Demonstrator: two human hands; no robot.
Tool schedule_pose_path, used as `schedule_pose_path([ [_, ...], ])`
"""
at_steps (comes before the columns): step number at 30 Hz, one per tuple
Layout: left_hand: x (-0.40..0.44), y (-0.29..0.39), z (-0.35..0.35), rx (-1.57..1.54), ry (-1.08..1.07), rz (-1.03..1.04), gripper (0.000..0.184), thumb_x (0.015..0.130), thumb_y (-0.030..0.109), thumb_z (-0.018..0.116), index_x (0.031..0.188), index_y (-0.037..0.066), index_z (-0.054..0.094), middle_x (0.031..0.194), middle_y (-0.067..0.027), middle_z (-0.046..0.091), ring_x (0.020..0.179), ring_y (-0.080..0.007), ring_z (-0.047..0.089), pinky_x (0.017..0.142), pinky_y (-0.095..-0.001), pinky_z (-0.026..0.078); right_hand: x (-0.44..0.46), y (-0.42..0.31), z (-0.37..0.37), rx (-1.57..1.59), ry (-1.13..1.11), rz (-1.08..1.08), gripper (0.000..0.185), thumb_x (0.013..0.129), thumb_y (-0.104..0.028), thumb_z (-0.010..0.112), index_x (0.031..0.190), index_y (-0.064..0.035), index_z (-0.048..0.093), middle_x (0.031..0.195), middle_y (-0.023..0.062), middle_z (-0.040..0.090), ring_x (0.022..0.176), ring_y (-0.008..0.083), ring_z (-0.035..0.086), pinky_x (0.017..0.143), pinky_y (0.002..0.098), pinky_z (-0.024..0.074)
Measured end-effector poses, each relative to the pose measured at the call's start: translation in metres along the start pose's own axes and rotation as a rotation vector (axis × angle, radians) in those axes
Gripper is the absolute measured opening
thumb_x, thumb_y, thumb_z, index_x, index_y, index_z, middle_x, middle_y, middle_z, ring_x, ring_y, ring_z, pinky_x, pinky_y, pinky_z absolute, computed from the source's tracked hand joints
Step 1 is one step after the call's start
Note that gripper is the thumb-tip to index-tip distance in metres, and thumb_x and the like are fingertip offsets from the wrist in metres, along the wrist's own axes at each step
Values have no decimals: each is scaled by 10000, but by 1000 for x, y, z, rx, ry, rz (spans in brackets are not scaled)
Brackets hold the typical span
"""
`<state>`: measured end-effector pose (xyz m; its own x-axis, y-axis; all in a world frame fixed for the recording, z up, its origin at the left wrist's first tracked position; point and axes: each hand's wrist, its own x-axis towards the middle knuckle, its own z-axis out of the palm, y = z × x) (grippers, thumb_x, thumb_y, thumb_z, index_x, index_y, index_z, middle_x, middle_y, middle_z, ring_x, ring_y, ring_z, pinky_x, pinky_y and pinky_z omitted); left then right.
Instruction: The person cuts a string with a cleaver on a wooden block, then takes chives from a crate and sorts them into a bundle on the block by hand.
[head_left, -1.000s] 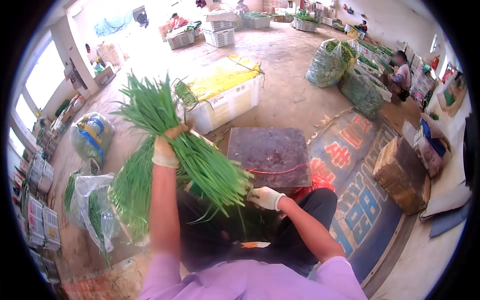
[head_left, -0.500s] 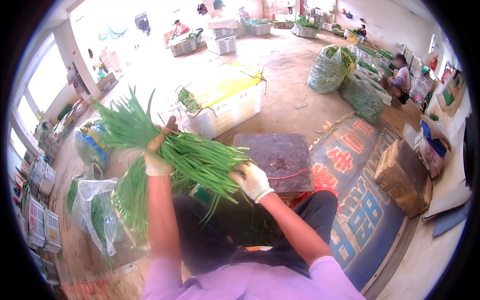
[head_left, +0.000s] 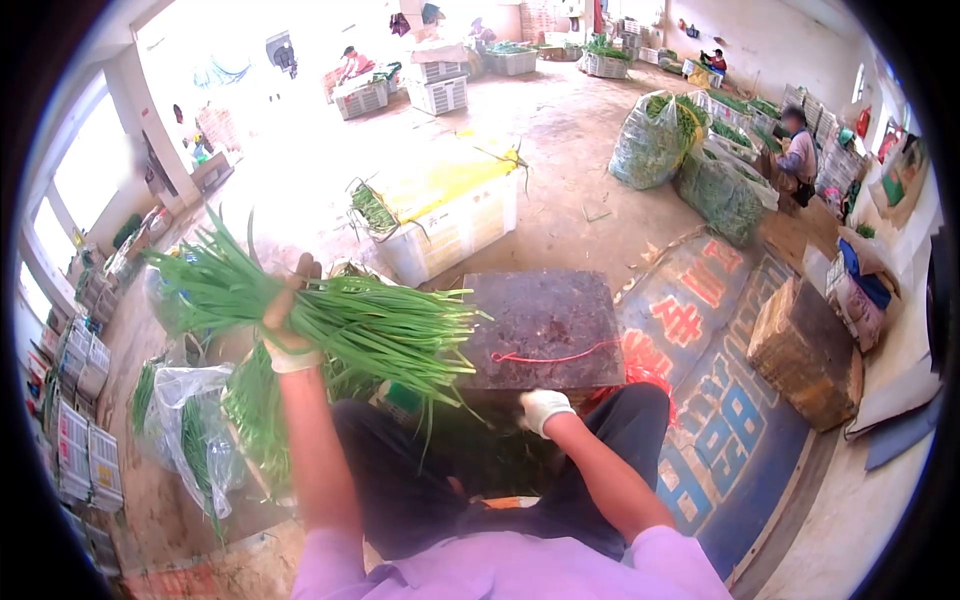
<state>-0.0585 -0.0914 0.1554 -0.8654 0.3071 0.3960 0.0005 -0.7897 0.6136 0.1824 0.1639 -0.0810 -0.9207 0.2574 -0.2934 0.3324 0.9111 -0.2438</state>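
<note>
My left hand, in a pale glove, is wrapped round the middle of a thick bunch of garlic chives. The leafy tips fan out to the left, and the cut ends point right, over the near-left part of a dark block. A red tie string with a small loop at one end lies across the block's top. My right hand, also gloved, is just in front of the block's near edge, apart from the chives. Its fingers look curled in, and what they hold, if anything, is hidden.
Beside my right knee lies a tangle of red string. More chives and a clear plastic bag stand at my left. Ahead is a white crate under yellow sheeting; to the right, a wooden block. A co-worker sits far right.
My right hand has let go of the cut ends of the chives and moved down and right, to the block's near edge. My left hand has shifted left with the bunch, uncovering the string's loop.
</note>
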Motion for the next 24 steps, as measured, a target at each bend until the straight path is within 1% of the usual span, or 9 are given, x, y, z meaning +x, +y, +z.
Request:
schedule_pose_path([
  [1,5,-3,-11,-21,-55,39,212,815,39,687,1014,107,657,998,-40,692,1185,-318,612,1123,-533,402,-7,-16,-20,193,288,44,245,850,-315,682,979,-110,714,968,163,707,920,362,682,825,458,540],
  [3,3,-11,-14,2,-71,39,215,811,39,693,1013,105,657,989,-43,695,1182,-318,614,1127,-535,397,6,-36,-42,394,730,-132,124,864,-235,678,923,-130,709,945,114,691,818,337,668,718,432,537],
  [4,5,-15,-12,14,-98,55,218,807,40,698,1011,103,657,980,-47,698,1179,-318,616,1130,-538,391,-8,-61,-81,487,939,-278,131,880,-241,665,931,-122,686,818,125,647,758,331,652,668,420,531],
  [5,5,-20,-8,13,-111,47,218,807,40,698,1011,103,657,980,-47,698,1179,-318,616,1130,-538,391,-10,-76,-100,432,996,-340,123,858,-229,677,945,-143,696,831,97,637,781,297,656,671,400,533],
  [11,-6,-33,3,-26,-49,9,207,774,34,666,971,60,610,960,-110,656,1103,-345,632,1015,-503,488,13,-74,-104,109,858,-485,62,815,-161,622,813,-101,640,853,110,596,865,308,619,746,414,530],
  [15,0,-12,-13,47,-60,35,241,835,85,679,1064,96,607,950,-56,696,1127,-308,641,1102,-536,417,16,-25,-49,20,544,-455,75,826,-172,641,844,-104,666,854,109,600,865,303,644,718,422,535],
  [18,5,-20,-22,75,-44,33,231,840,85,673,1062,96,612,954,-49,683,1131,-305,639,1104,-538,415,-4,-46,-77,296,874,-455,155,841,-236,691,924,-112,650,883,101,609,849,286,654,668,404,534],
  [22,-6,-40,4,5,-158,-53,242,832,63,662,1069,84,619,947,-62,679,1126,-326,634,1105,-535,417,3,-94,-123,299,1069,-420,461,748,-203,778,1170,-105,619,1070,129,592,962,331,611,803,427,521],
  [24,-9,-46,9,-42,-181,-95,235,829,55,653,1060,76,618,945,-70,675,1119,-335,633,1102,-539,418,9,-96,-128,314,1007,-392,548,710,-183,803,1216,-97,611,1116,144,577,1014,348,584,854,437,503],
])
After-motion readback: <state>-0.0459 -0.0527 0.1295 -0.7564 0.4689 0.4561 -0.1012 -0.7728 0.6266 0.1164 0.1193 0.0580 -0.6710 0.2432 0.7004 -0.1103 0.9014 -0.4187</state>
